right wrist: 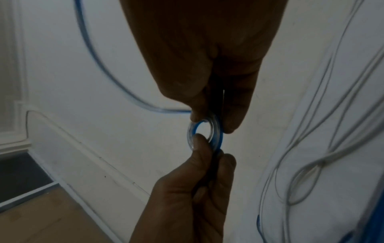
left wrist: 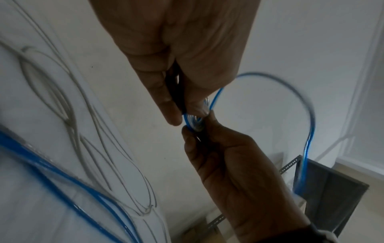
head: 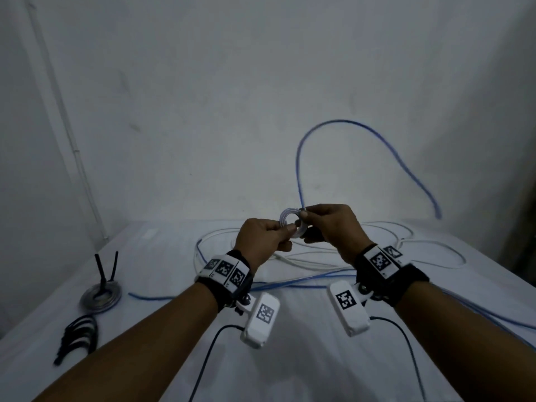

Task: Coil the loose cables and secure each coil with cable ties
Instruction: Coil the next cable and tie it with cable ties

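Both hands pinch small blue coil above white tabletop.
Left hand (head: 262,237) and right hand (head: 333,227) grip coil (head: 291,224); blue cable (head: 298,169) arcs before white wall (head: 203,97); ties (head: 78,336) left.

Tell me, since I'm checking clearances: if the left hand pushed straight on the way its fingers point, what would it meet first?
The left hand points at the small blue cable coil it pinches; right behind that, the right hand's fingers, which pinch the coil's other side.
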